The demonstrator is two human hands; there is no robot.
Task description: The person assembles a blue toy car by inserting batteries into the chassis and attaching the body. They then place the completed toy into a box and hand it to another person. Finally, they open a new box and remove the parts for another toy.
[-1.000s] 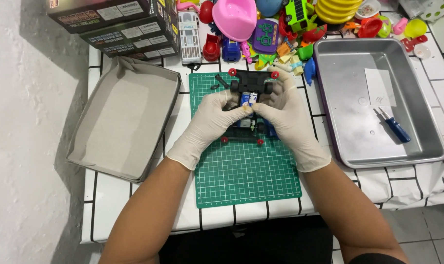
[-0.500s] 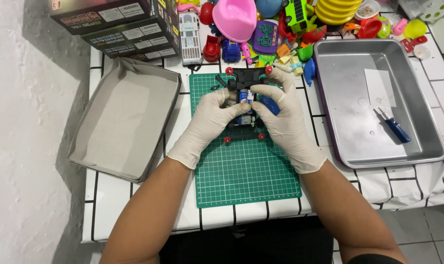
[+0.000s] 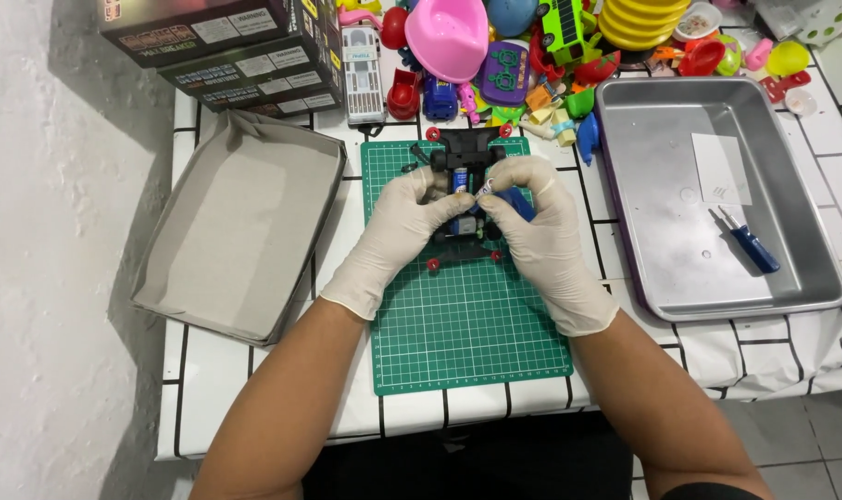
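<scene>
A small black toy car chassis [image 3: 465, 153] with red rollers lies on a green cutting mat [image 3: 467, 315]. Both my hands wear white gloves and rest over its middle. My left hand [image 3: 407, 222] grips the chassis's left side. My right hand [image 3: 532, 218] pinches a small blue part [image 3: 461, 179] at the chassis's centre with its fingertips. The rear of the chassis shows below my hands, with red rollers at its corners.
A grey cardboard tray [image 3: 240, 227] sits left of the mat. At the right, a metal tray [image 3: 717, 194] holds a blue screwdriver [image 3: 748, 243] and a white paper slip. Colourful plastic toys [image 3: 532, 46] and stacked dark boxes [image 3: 226, 42] line the back.
My fingertips have drawn together over the chassis's centre, and my right hand has shifted slightly left onto the small blue part. The chassis stays on the mat.
</scene>
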